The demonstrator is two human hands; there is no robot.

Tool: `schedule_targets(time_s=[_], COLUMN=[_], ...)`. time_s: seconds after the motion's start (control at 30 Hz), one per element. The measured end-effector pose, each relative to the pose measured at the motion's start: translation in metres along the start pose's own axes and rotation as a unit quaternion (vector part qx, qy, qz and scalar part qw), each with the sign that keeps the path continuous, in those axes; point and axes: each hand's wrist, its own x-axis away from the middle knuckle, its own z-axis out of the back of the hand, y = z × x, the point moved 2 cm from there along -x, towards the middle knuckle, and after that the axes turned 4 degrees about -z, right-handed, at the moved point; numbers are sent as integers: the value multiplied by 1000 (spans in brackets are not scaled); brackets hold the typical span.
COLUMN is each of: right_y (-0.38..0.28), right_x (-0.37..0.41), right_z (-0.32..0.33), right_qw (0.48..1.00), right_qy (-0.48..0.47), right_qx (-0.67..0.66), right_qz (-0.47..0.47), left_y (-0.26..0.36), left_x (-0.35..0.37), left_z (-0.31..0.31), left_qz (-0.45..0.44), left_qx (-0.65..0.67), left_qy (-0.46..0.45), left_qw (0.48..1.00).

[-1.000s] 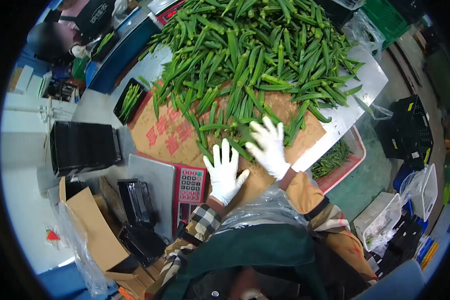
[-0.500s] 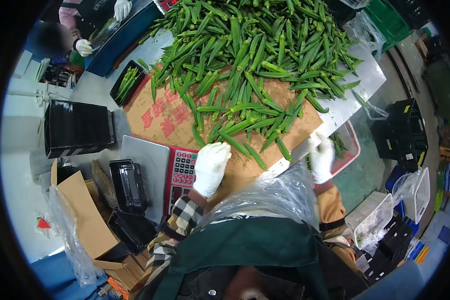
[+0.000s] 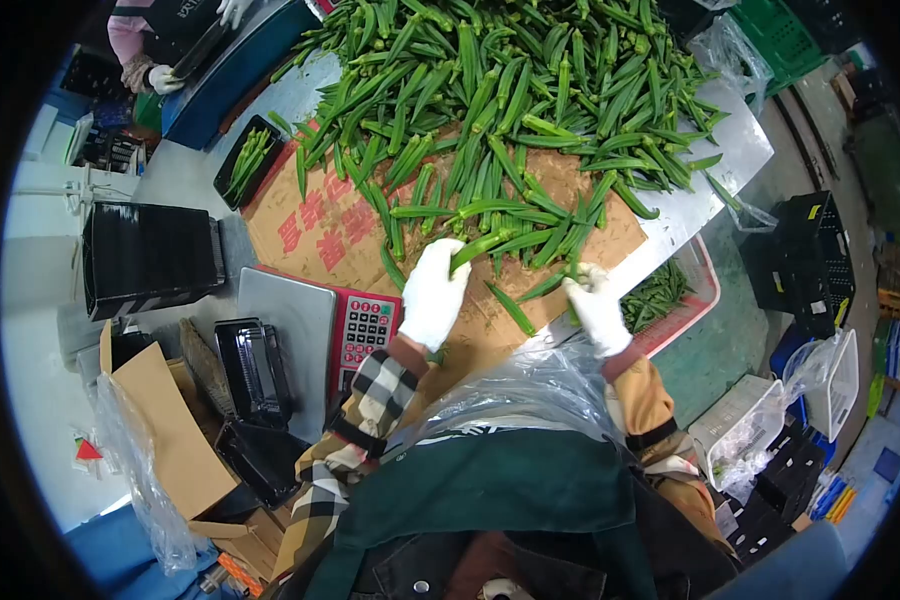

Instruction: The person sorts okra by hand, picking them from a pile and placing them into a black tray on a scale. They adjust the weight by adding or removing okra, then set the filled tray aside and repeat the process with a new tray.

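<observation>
A large heap of green okra (image 3: pixel 490 100) covers the back of the table, with looser pods spread toward me over a flattened cardboard sheet (image 3: pixel 320 262). My left hand (image 3: pixel 435 295), in a white glove, is closed around an okra pod (image 3: pixel 482 247) that points up and right from its fingers. Over the cardboard's right front part, my right hand (image 3: pixel 597 310), also gloved, has its fingers pinched on an okra pod at the near edge of the loose ones. A single okra pod (image 3: pixel 511 308) lies between the two hands.
Left of me are a red-framed scale (image 3: pixel 290 310), black plastic trays (image 3: pixel 253 372) and an open carton (image 3: pixel 170 430). A black tray of okra (image 3: pixel 250 165) sits at the back left. A red-rimmed basket (image 3: pixel 708 290) holds okra at right. Another person's gloved hand (image 3: pixel 165 79) shows far left.
My left hand has moved up and right and now holds an okra pod. My right hand has come left from beside the basket to the pods on the cardboard.
</observation>
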Motion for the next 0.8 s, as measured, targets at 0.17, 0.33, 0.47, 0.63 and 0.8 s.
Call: schedule_targets(time_s=[0.17, 0.33, 0.47, 0.63, 0.8], right_y=[-39, -22, -8, -30, -25], right_x=[1, -10, -1, 13, 13], right_z=[-52, -42, -32, -8, -9], right_qw=[954, 938, 991, 968, 927], right_qy=[65, 42, 31, -26, -61], right_qx=[288, 315, 76, -233, -341], right_qz=[58, 140, 109, -88, -144], left_y=[-5, -36, -27, -25, -32], left_x=[-24, -44, -42, -22, -6], left_z=[-42, -29, 19, 37, 30], left_qz=[-123, 15, 161, 179, 194], left_qx=[-160, 43, 452, 734, 802], left_qy=[11, -46, -151, -170, -154], left_qw=[979, 998, 864, 632, 543])
